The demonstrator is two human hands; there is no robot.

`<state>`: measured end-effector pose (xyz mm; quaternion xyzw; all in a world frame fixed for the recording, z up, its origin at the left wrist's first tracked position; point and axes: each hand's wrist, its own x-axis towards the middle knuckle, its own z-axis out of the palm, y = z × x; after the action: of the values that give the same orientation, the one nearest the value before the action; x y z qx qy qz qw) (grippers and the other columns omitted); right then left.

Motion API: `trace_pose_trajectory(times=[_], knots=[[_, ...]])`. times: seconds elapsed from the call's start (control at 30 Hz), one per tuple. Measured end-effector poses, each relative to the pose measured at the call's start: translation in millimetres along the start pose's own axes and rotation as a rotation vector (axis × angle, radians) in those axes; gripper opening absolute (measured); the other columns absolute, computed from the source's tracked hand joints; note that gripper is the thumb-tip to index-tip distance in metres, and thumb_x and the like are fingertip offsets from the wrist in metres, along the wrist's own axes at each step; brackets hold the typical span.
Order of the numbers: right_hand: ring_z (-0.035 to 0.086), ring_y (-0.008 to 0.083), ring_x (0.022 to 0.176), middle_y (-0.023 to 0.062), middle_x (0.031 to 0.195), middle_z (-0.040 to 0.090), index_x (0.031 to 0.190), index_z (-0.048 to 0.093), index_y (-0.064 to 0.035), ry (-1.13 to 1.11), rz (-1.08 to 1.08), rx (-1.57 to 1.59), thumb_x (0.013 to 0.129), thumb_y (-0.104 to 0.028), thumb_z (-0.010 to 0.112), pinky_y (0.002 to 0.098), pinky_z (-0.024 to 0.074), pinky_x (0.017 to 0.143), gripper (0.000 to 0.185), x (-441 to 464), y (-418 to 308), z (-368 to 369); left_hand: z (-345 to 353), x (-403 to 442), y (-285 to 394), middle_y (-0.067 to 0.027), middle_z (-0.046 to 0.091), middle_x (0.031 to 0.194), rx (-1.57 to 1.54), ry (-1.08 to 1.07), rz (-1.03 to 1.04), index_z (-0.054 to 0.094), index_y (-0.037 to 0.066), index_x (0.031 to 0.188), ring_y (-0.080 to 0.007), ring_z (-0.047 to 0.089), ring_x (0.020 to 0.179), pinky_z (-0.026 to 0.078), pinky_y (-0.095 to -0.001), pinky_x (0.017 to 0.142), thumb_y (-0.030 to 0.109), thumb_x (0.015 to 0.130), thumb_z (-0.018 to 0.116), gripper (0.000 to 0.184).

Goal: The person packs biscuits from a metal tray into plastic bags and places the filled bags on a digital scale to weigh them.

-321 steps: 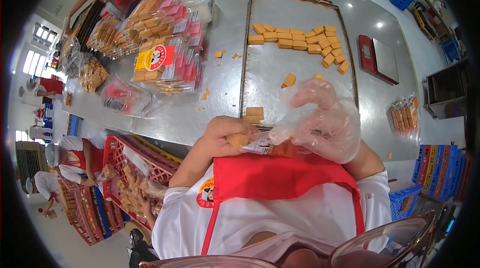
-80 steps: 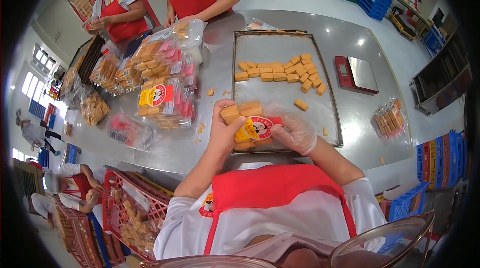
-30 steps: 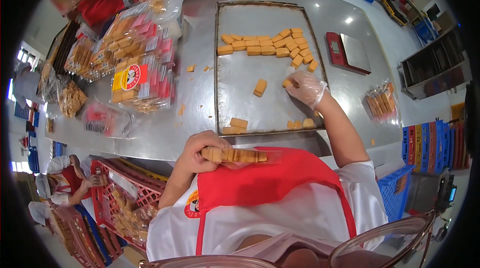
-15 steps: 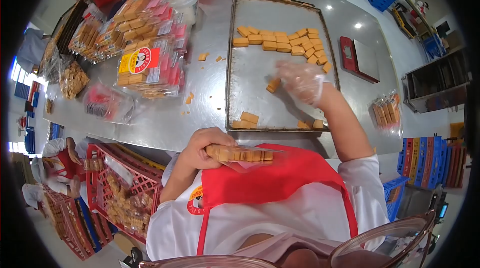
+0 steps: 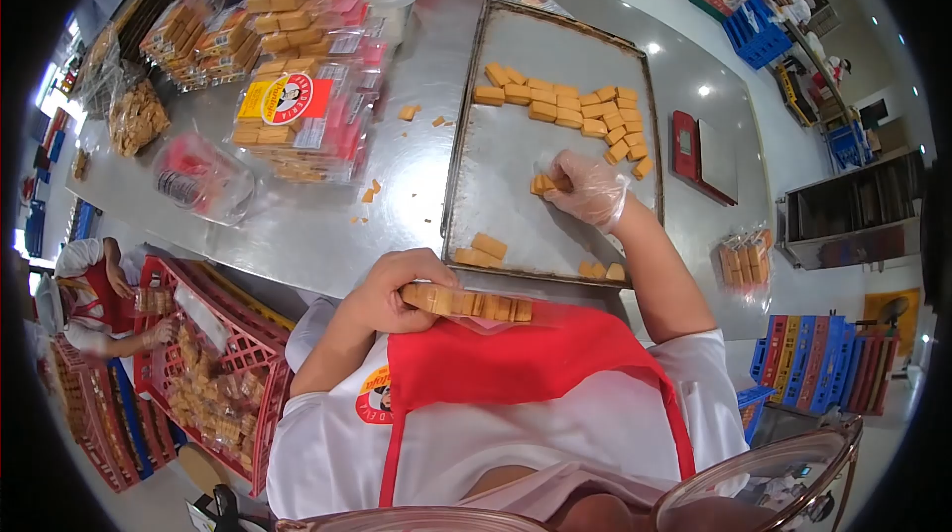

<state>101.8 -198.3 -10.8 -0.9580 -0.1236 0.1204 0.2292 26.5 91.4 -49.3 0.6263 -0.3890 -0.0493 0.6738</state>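
Observation:
Close to my apron, my left hand (image 5: 402, 289) is wrapped round one end of a clear bag of biscuits (image 5: 476, 305), held on its side. My right hand (image 5: 588, 191), in a clear plastic glove, is over the metal tray (image 5: 535, 225) with its fingers pinched on a biscuit (image 5: 544, 183); whether it has one or two pieces is unclear. Above it on the tray lies a cluster of rectangular biscuits (image 5: 568, 105). Two more biscuits (image 5: 482, 248) lie at the tray's near left corner, and small pieces (image 5: 598, 270) at its near right.
Filled biscuit packs (image 5: 297, 106) are stacked left of the tray, beside a clear bag of pink labels (image 5: 203, 178). A red scale (image 5: 702, 156) and a biscuit pack (image 5: 744, 262) are at the right. Co-workers stand across the table and by a red crate (image 5: 213, 373).
My right hand has moved from the tray's right part to the loose biscuit near the middle and closed on it. My left hand keeps its hold on the bag. The camera view has shifted.

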Motion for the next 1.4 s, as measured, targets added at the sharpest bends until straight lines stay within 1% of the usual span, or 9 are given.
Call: trace_pose_trajectory(times=[0.13,0.27,0.47,0.57,0.63,0.8,1.07,1.2,1.4], knots=[[0.052,0.0229,0.061,0.0098,0.067,0.054,0.079,0.049,-0.0053,0.170,-0.119,0.025,0.070,-0.018,0.065,0.0312,0.0428,0.057,0.023,-2.6,8.2,1.0,0.3,-0.5,1.2,-0.0078,0.061,0.081,0.024,0.005,-0.018,0.058,0.006,0.086,-0.0225,0.060,0.070,0.047,-0.0277,0.062,0.004,0.055,0.063,0.031],[0.053,0.0248,0.063,0.0107,0.068,0.054,0.076,0.049,-0.0046,0.179,0.077,-0.090,0.071,-0.018,0.063,0.0336,0.0426,0.055,0.020,3.6,4.5,-21.0,-0.3,-1.3,5.3,-0.0075,0.060,0.079,0.086,0.025,-0.005,0.058,0.006,0.086,-0.0222,0.059,0.069,0.046,-0.0277,0.061,0.005,0.056,0.063,0.030],[0.054,0.0301,0.076,0.0129,0.077,0.054,0.077,0.053,-0.0053,0.478,-0.236,-0.316,0.071,-0.018,0.061,0.0395,0.0439,0.062,0.017,-0.1,17.5,0.4,-3.9,-7.5,7.7,-0.0088,0.059,0.076,0.187,0.033,-0.065,0.060,0.005,0.085,-0.0221,0.058,0.067,0.046,-0.0289,0.059,0.012,0.059,0.065,0.028],[0.054,0.0342,0.084,0.0167,0.091,0.054,0.088,0.058,-0.0054,0.097,-0.150,-0.294,0.078,-0.023,0.052,0.0411,0.0460,0.071,0.021,-9.7,0.3,0.6,-7.3,-7.9,8.1,-0.0083,0.057,0.075,0.266,0.013,-0.044,0.057,0.004,0.087,-0.0229,0.056,0.067,0.045,-0.0302,0.059,0.016,0.066,0.065,0.025],[0.054,0.0337,0.085,0.0166,0.093,0.054,0.088,0.058,-0.0069,0.257,-0.412,-0.373,0.079,-0.024,0.052,0.0412,0.0456,0.072,0.020,-4.6,21.6,26.7,-11.3,-6.2,14.2,-0.0082,0.058,0.076,0.267,-0.017,-0.097,0.059,0.002,0.088,-0.0206,0.056,0.067,0.043,-0.0283,0.059,0.019,0.066,0.064,0.028],[0.055,0.0305,0.083,0.0145,0.091,0.056,0.090,0.059,-0.0099,0.017,-0.071,-0.207,0.079,-0.020,0.053,0.0388,0.0447,0.069,0.016,-17.7,-13.5,13.4,-18.0,2.2,23.2,-0.0090,0.060,0.083,0.351,0.005,-0.053,0.059,0.000,0.094,-0.0197,0.058,0.072,0.044,-0.0285,0.063,0.023,0.072,0.065,0.032],[0.054,0.0304,0.065,0.0127,0.073,0.055,0.093,0.059,-0.0065,0.468,-0.522,0.273,0.071,-0.004,0.058,0.0340,0.0443,0.059,0.022,-69.4,-76.1,-29.7,-12.2,4.8,18.9,-0.0073,0.059,0.087,0.176,0.068,-0.111,0.056,0.002,0.096,-0.0152,0.055,0.078,0.043,-0.0276,0.070,0.017,0.074,0.063,0.028],[0.055,0.0289,0.064,0.0135,0.072,0.055,0.106,0.054,-0.0135,0.125,-0.729,0.148,0.074,-0.008,0.051,0.0379,0.0445,0.057,0.033,-84.9,-84.0,-47.6,-5.5,3.5,16.5,-0.0068,0.059,0.086,0.163,0.207,-0.253,0.056,0.001,0.095,-0.0108,0.054,0.079,0.044,-0.0259,0.069,0.018,0.076,0.062,0.027],[0.056,0.0289,0.061,0.0123,0.070,0.055,0.107,0.052,-0.0153,0.028,-0.570,-0.044,0.076,-0.012,0.047,0.0397,0.0442,0.053,0.031,-80.6,-75.5,-34.2,-3.3,10.4,24.1,-0.0048,0.061,0.076,0.216,0.167,-0.306,0.058,0.001,0.091,-0.0095,0.056,0.070,0.045,-0.0238,0.063,0.016,0.071,0.065,0.026]])
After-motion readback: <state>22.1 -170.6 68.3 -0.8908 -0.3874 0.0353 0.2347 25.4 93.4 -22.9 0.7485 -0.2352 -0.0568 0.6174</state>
